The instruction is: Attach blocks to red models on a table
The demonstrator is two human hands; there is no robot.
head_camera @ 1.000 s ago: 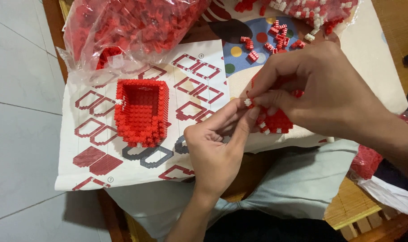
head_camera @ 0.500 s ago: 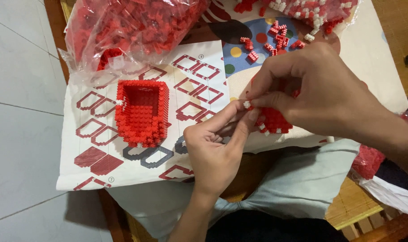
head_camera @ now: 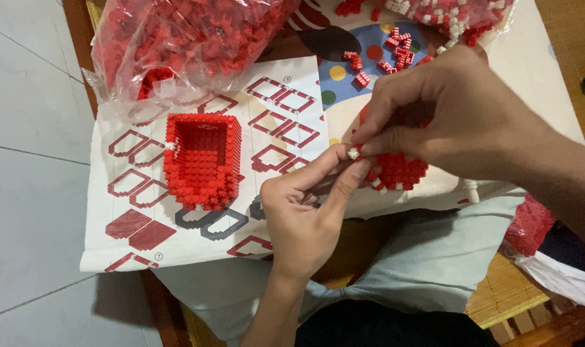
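Observation:
My right hand [head_camera: 462, 115] grips a small assembly of red bricks [head_camera: 398, 172], mostly hidden under its fingers. My left hand [head_camera: 305, 209] comes from below and pinches a tiny white brick [head_camera: 353, 153] against the assembly's left edge, thumb and forefinger touching my right fingertips. To the left, a hollow red box-shaped build [head_camera: 202, 160] stands on a printed instruction sheet [head_camera: 138, 244] with red outline diagrams.
A clear plastic bag of red bricks [head_camera: 190, 38] lies at the top left. A second bag with red and white bricks [head_camera: 453, 16] lies at the top right, with loose red bricks [head_camera: 389, 54] on a dotted cloth. A pale cushion [head_camera: 427, 263] sits below.
Both hands stay together at the red assembly with only small finger shifts. The white brick remains pinched at the same spot.

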